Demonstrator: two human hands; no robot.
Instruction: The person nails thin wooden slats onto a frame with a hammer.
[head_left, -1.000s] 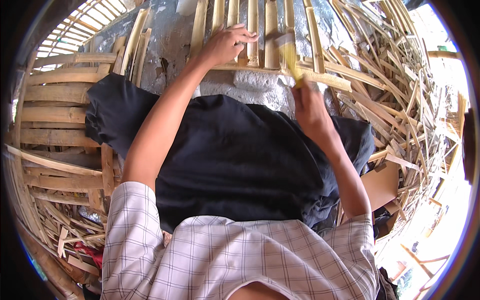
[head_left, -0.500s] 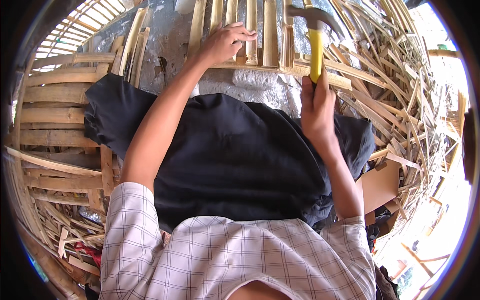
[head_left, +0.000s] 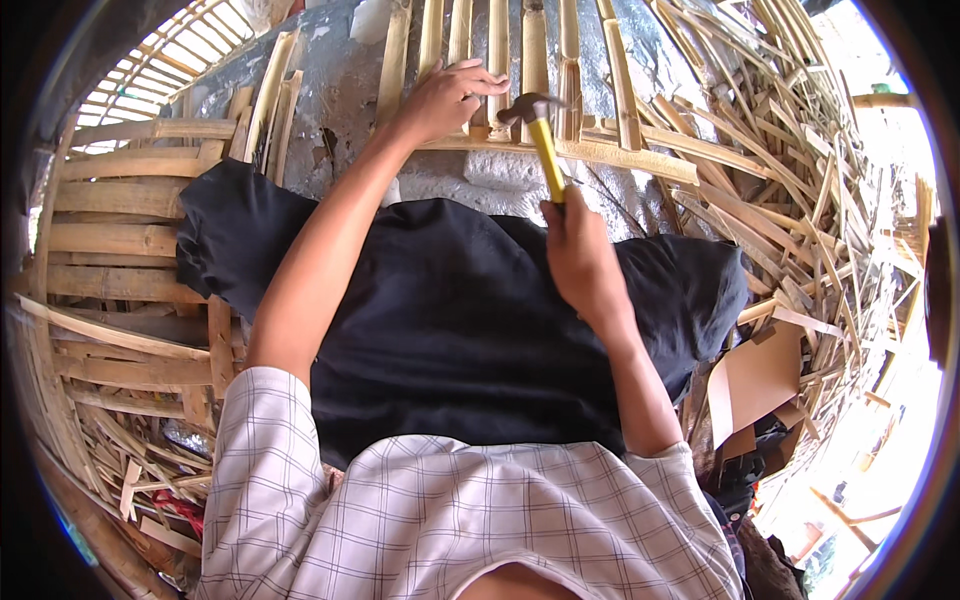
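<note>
My right hand [head_left: 585,255] grips the handle of a claw hammer [head_left: 545,150] with a yellow shaft and dark head. The hammer head hovers over the near ends of several bamboo slats [head_left: 535,60], laid side by side and pointing away from me. Across their near ends runs a bamboo crosspiece [head_left: 625,158]. My left hand [head_left: 445,103] rests on the slats just left of the hammer head, its fingers stretched to the right and slightly bent. Whether a small nail is under those fingertips cannot be seen.
Black cloth [head_left: 470,310] covers my lap. A woven bamboo panel [head_left: 110,240] stands at the left. Loose bamboo strips [head_left: 780,190] pile up on the right, with a cardboard piece [head_left: 755,380] near them. A pale block [head_left: 500,170] sits below the crosspiece.
The hammer has swung left and down from above the right-hand slats toward my left hand. My left hand stays nearly in place on the slats.
</note>
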